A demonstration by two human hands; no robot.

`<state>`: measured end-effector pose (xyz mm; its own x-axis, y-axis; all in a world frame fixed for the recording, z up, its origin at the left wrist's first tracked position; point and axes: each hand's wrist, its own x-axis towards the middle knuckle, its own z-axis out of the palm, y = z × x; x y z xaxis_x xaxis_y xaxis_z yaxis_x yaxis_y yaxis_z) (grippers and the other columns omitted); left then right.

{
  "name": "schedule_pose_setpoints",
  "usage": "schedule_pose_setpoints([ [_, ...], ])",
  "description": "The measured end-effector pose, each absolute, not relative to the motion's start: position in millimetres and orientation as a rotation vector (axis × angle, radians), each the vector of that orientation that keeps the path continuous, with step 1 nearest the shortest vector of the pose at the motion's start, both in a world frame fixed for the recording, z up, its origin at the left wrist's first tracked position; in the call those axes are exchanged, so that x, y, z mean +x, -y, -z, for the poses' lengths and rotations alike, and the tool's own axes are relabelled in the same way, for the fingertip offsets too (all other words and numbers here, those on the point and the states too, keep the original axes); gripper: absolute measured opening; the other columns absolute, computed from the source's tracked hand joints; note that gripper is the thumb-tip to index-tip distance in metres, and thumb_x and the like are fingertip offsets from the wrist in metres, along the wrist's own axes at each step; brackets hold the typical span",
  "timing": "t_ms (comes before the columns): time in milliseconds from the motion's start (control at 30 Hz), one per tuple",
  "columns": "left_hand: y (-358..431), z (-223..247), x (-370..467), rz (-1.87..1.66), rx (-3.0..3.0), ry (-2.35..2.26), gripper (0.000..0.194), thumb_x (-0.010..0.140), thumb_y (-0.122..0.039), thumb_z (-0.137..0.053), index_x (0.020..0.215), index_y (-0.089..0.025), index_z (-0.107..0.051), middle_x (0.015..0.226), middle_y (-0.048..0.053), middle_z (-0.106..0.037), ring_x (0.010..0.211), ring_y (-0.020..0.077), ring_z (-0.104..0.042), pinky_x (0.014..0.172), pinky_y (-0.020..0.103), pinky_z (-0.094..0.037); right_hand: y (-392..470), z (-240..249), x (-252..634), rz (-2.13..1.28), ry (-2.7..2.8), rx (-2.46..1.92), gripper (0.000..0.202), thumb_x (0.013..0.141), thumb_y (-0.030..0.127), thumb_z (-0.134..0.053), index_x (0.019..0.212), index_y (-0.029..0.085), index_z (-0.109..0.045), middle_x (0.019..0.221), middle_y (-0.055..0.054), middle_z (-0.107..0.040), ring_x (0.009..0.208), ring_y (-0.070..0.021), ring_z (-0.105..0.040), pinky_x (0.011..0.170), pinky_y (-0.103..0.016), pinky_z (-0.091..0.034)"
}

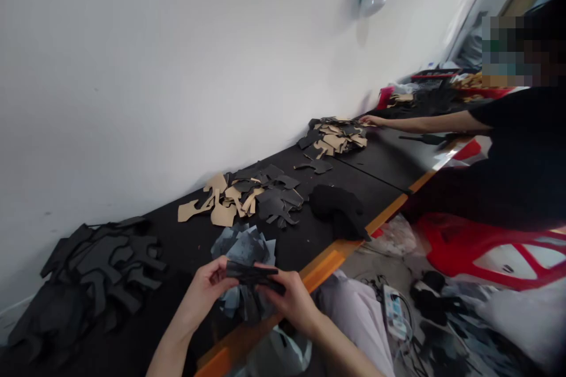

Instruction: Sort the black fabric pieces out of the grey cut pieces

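Running along the white wall, the black surface with its orange edge carries several heaps of cut pieces. A co-worker in black sits at the far end by a red stool, one hand reaching to the far tan-and-black pile. An all-black pile lies at the near left, and a mixed pile lies mid-surface beside a dark cloth. A small grey stack sits just beyond the person's hands. Both hands grasp one thin black piece, held flat above the surface edge: the left hand pinches its left end, the right hand its right end.
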<state>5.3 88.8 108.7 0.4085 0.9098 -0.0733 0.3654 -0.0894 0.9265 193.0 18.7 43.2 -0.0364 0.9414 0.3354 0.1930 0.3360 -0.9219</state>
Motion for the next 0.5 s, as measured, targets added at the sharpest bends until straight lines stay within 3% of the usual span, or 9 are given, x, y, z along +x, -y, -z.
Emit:
schedule_pose_setpoints([
  [67,-92,-103,9,-0.692,1.663,-1.126,0.022,0.071,-0.034,-0.068,0.085,-0.017,-0.064,0.077,0.001,-0.061,0.073,0.0166,-0.057,0.065,0.024,-0.044,-8,-48,210,-0.955,1.586,-1.039,0.03,0.089,0.026,-0.052,0.115,0.024,-0.066,0.089,-0.002,-0.073,0.072,-0.0186,-0.069,0.068,-0.028,-0.055],
  [167,-101,-89,7,-0.769,1.852,-1.278,0.031,0.075,-0.035,-0.062,0.101,-0.019,-0.064,0.098,0.006,-0.063,0.085,0.0207,-0.061,0.068,0.028,-0.047,2,-45,245,-0.989,1.384,-1.173,0.042,0.091,0.032,-0.045,0.132,0.023,-0.053,0.106,-0.007,-0.071,0.063,-0.0175,-0.069,0.053,-0.027,-0.056],
  [233,-107,-80,3,-0.813,2.012,-1.417,0.03,0.078,-0.036,-0.057,0.102,-0.019,-0.064,0.102,0.008,-0.062,0.089,0.0229,-0.061,0.071,0.032,-0.049,-1,-46,279,-0.876,1.165,-1.306,0.05,0.09,0.038,-0.046,0.136,0.02,-0.046,0.115,-0.012,-0.067,0.062,-0.0193,-0.07,0.049,-0.029,-0.056],
  [300,-111,-73,0,-0.815,2.138,-1.51,0.029,0.081,-0.037,-0.054,0.099,-0.016,-0.063,0.1,0.01,-0.061,0.093,0.0249,-0.06,0.081,0.038,-0.049,-13,-54,318,-0.64,0.972,-1.362,0.053,0.092,0.041,-0.043,0.139,0.017,-0.04,0.123,-0.016,-0.062,0.08,-0.0239,-0.071,0.061,-0.034,-0.059],
  [367,-112,-68,4,-0.76,2.253,-1.567,0.032,0.083,-0.039,-0.053,0.1,-0.014,-0.062,0.102,0.012,-0.061,0.098,0.0271,-0.058,0.089,0.042,-0.046,-29,-65,354,-0.292,0.988,-1.439,0.051,0.094,0.034,-0.039,0.142,0.019,-0.037,0.132,-0.015,-0.056,0.106,-0.0253,-0.064,0.082,-0.039,-0.056],
  [433,-111,-63,13,-0.671,2.356,-1.64,0.037,0.083,-0.041,-0.054,0.107,-0.013,-0.06,0.11,0.014,-0.059,0.104,0.0299,-0.055,0.091,0.044,-0.045,-46,-70,380,0.036,1.118,-1.659,0.052,0.093,0.021,-0.034,0.145,0.018,-0.03,0.149,-0.015,-0.034,0.131,-0.0259,-0.042,0.1,-0.043,-0.043],
  [500,-108,-58,24,-0.556,2.447,-1.724,0.045,0.082,-0.042,-0.056,0.116,-0.012,-0.057,0.119,0.017,-0.057,0.11,0.0329,-0.052,0.088,0.045,-0.046,-59,-66,393,0.187,1.269,-1.996,0.055,0.091,0.012,-0.032,0.145,0.011,-0.029,0.154,-0.02,-0.015,0.139,-0.0299,-0.026,0.105,-0.048,-0.035],
])
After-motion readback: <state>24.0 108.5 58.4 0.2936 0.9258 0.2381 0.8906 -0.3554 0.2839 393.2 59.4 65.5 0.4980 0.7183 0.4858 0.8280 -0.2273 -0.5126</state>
